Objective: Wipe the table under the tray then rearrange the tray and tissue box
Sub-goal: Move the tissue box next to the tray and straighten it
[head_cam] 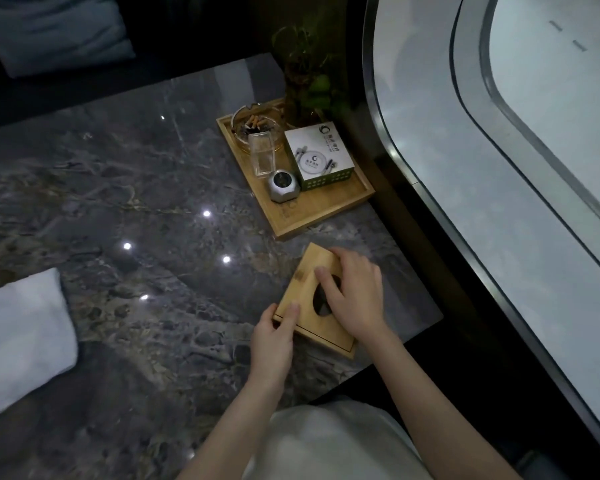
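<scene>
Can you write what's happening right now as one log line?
step: rearranging tissue box | left hand: at its near corner | right hand: on top | tray: beyond it | cloth: set aside

Both forearms are bare from elbow to wrist, no sleeves, watch or bracelet reaching them, the left hand (271, 344) and right hand (355, 294) ringless and ungloved, and a pale, whitish garment (329, 445) of soft cloth covers the body below

The tabletop (125, 188) is dark grey marble veined with brown and white. Tray (329, 216) and tissue box (300, 299) are honey-toned wood (plain grain). The folded cloth (21, 337) is white; a white box (321, 155) has green-patterned sides.
</scene>
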`<state>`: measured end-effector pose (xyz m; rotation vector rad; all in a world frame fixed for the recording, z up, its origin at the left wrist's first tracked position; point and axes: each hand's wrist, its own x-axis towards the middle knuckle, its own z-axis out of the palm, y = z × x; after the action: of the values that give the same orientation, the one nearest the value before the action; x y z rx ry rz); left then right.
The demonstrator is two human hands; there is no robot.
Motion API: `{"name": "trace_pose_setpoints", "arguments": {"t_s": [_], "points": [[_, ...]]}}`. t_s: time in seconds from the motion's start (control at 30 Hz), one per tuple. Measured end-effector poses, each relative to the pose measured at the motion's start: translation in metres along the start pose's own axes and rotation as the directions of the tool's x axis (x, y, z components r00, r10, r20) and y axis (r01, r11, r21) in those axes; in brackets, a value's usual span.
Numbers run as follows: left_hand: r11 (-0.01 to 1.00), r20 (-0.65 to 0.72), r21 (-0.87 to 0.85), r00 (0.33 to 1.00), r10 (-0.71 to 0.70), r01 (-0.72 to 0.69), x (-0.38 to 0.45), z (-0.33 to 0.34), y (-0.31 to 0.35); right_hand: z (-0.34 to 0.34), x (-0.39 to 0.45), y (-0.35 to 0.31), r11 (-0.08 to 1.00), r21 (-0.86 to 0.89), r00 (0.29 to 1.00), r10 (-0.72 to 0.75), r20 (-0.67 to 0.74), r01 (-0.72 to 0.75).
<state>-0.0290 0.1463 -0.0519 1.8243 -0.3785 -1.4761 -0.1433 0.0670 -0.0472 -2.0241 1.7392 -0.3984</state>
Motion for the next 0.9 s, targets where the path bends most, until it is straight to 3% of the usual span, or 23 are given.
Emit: {"name": "trace_pose_setpoints", "arguments": {"t_s": [0.2,0.27,0.37,0.47,0.57,0.67,0.73,0.9], "points": [[0.997,0.029,0.069,0.999,0.042,-0.044,0.003,-0.004,-0.001,0.003,0.003,-0.001,0.998,-0.058,1.0,-0.007,-0.004,0.007],[0.977,0.075,0.191,0.994,0.081,-0.094,0.003,-0.009,0.004,0.001,0.002,0.0,0.999,-0.051,1.0,-0.011,0.01,0.012],[0.81,0.076,0.556,0.982,0.175,-0.188,0.002,-0.017,0.013,-0.002,-0.005,0.005,0.997,-0.004,0.997,-0.076,0.005,0.076],[0.604,0.035,0.754,0.933,0.357,-0.259,-0.004,-0.021,0.019,-0.002,-0.026,0.011,0.992,-0.013,0.99,-0.123,-0.064,0.122],[0.571,0.087,0.704,0.85,0.52,-0.422,-0.011,-0.019,0.013,0.002,-0.053,0.017,0.993,0.004,0.991,-0.118,-0.068,0.118],[0.422,0.226,0.722,0.763,0.606,-0.548,-0.015,-0.012,-0.004,0.009,-0.074,0.024,0.991,-0.028,0.992,-0.129,0.002,0.129],[0.364,0.258,0.768,0.776,0.575,-0.526,-0.015,-0.004,-0.017,0.013,-0.081,0.027,0.988,-0.075,0.991,-0.132,0.032,0.134],[0.333,0.179,0.842,0.803,0.569,-0.424,-0.013,0.013,-0.029,0.019,-0.082,0.026,0.992,-0.094,0.996,-0.085,0.021,0.087]]}}
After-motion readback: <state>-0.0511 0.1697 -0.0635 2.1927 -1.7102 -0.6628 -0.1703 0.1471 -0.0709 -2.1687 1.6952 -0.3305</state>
